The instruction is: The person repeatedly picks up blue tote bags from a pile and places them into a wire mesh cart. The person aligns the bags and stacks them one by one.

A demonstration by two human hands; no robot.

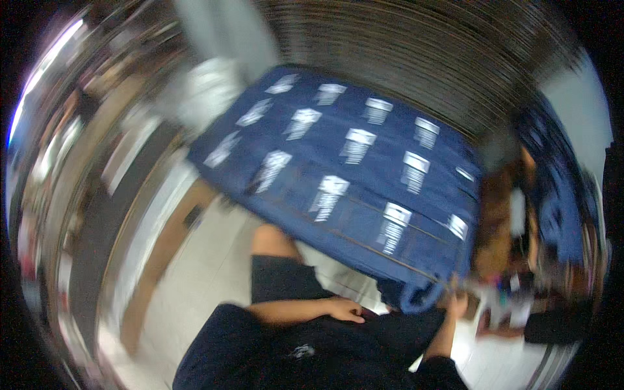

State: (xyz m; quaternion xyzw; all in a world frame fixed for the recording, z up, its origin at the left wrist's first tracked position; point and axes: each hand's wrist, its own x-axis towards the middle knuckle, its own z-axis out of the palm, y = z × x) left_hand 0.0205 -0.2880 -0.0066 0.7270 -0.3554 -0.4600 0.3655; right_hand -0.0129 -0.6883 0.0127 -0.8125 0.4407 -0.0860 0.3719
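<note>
A broad dark blue cloth (364, 166), marked with rows of white printed patches, spreads over a raised flat surface in front of me. At its near right corner a blue fabric loop (419, 296) hangs down. My right hand (457, 303) is at that corner, by the loop, its fingers smeared by motion; whether it grips the cloth is unclear. My left hand (346, 310) rests over my lap, apart from the cloth, with its fingers loosely extended and nothing visible in them. The whole picture is blurred.
A pale bundle (211, 91) stands beyond the cloth's far left corner. Blurred shelf-like rows (110, 169) run along the left. Dark ribbed sheeting (403, 52) rises behind. Blue garments (556, 188) hang at the right, above a cluttered area (517, 292). Pale floor tiles (195, 279) show below.
</note>
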